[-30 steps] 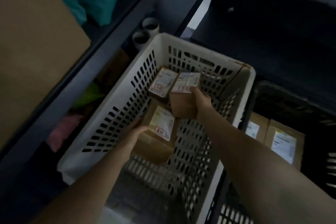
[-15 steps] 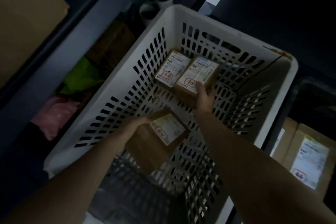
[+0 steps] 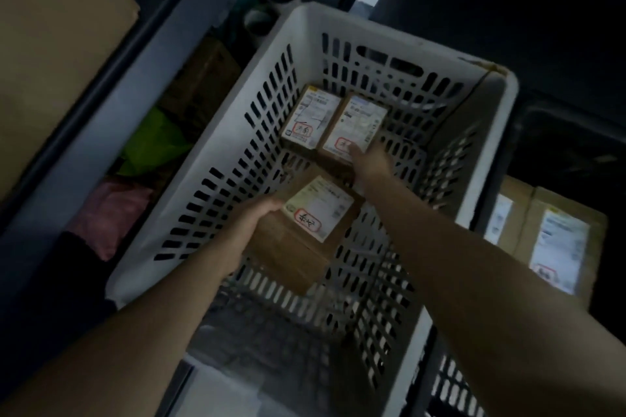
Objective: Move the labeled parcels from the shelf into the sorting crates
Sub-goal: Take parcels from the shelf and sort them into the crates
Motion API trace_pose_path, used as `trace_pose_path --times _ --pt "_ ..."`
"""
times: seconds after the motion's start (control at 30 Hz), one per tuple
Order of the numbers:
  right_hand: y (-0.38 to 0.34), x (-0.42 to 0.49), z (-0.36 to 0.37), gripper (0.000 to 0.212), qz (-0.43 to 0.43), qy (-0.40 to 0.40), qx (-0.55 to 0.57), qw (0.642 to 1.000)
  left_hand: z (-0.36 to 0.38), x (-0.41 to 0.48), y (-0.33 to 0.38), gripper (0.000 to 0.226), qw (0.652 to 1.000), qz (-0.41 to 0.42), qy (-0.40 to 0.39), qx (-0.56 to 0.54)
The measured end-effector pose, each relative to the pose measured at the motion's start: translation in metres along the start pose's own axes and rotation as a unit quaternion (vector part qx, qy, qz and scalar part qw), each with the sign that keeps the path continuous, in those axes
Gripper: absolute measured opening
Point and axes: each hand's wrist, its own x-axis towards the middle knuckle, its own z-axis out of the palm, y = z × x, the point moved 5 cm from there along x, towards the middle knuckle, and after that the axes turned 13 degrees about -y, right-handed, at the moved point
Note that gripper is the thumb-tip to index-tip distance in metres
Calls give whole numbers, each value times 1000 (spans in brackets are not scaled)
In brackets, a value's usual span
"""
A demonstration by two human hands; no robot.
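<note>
1. Loading is under way at the white crate (image 3: 216, 159), a rigid plastic bin with slotted walls and a slotted floor, standing just beside the shelf (image 3: 101, 118). Risk: a box corner may catch in a slot and leave the box tilted.
2. The dark crate (image 3: 548, 125) on the right holds more labelled boxes. Risk: the light is dim and the red marks are hard to read, so a box may go into the wrong crate.
3. The held parcel (image 3: 298, 247) is a matt brown cardboard box, square-edged, with a smooth white label marked in red. It hangs tilted above the middle of the white crate's floor.
4. The right rear parcel (image 3: 355, 125) and left rear parcel (image 3: 310, 118) lie flat, labels up, touching side by side near the far wall.
5. The left hand (image 3: 247, 234) grips the held parcel's left end, fingers curled round the edge. Risk: with a one-sided grip, smooth card may slip and the box may drop.
6. The right hand (image 3: 371, 162) rests at the right rear parcel's near edge, one digit on the label. The other fingers are hidden, so grip or release cannot be told. Risk: pulling back while gripping would drag that box out of line.
</note>
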Motion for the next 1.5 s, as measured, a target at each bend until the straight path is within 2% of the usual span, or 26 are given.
trace_pose_path --times 0.13,0.23,0.37,0.47,0.53,0.6,0.67,0.7,0.8,0.87,0.93,0.97,1.03,1.1,1.23,1.3,1.33,1.4,1.43,1.5 --pt "-4 -56 -10 38 -41 -45 -1 998 8 -24 5 25 1000 -13 -8 7" --pt "-11 -111 -27 42 -77 -57 -8 995 15 -54 8 28 999 1 -32 3" --pt "-29 -182 -71 43 -167 15 -51 985 38 -89 32 27 999 36 -38 -17" --pt "-35 -216 -115 47 -213 66 -38 974 66 -108 62 26 996 81 -37 -24" --pt "-32 -228 -143 57 -224 67 -1 972 85 -117 82 27 990 127 -39 -53" --pt "-20 -234 -165 68 -208 10 124 970 108 -124 98 29 982 167 -57 -65" --pt "-3 -237 -178 70 -172 -77 262 947 139 -126 108 30 974 201 -94 -52" --pt "5 -239 -184 69 -157 -110 292 937 157 -124 109 33 970 213 -112 -40" --pt "45 -237 -219 74 -109 -123 338 927 216 -116 92 55 961 205 -181 28" --pt "83 -233 -243 62 -54 -121 336 932 250 -109 70 46 961 172 -191 101" --pt "125 -232 -258 55 23 -143 297 944 274 -99 52 27 961 142 -160 177" --pt "145 -230 -260 54 60 -154 261 951 280 -92 45 25 957 135 -135 221" --pt "180 -228 -254 62 138 -185 199 953 283 -79 33 25 938 153 -85 300" --pt "207 -222 -235 70 194 -213 188 939 280 -69 22 21 898 195 -34 392" --pt "235 -189 -192 84 152 -185 268 933 275 -64 3 17 776 298 30 556" --pt "246 -167 -170 83 143 -136 286 938 272 -64 -4 15 736 336 28 587" --pt "249 -158 -161 75 136 -104 266 949 269 -64 -8 14 720 347 25 601" --pt "252 -140 -149 46 115 -54 176 976 267 -62 -13 15 695 365 16 620" --pt "252 -133 -146 33 109 -36 136 984 267 -62 -14 17 689 373 14 622" --pt "250 -126 -144 23 107 -20 75 991 268 -63 -12 15 696 377 16 611"
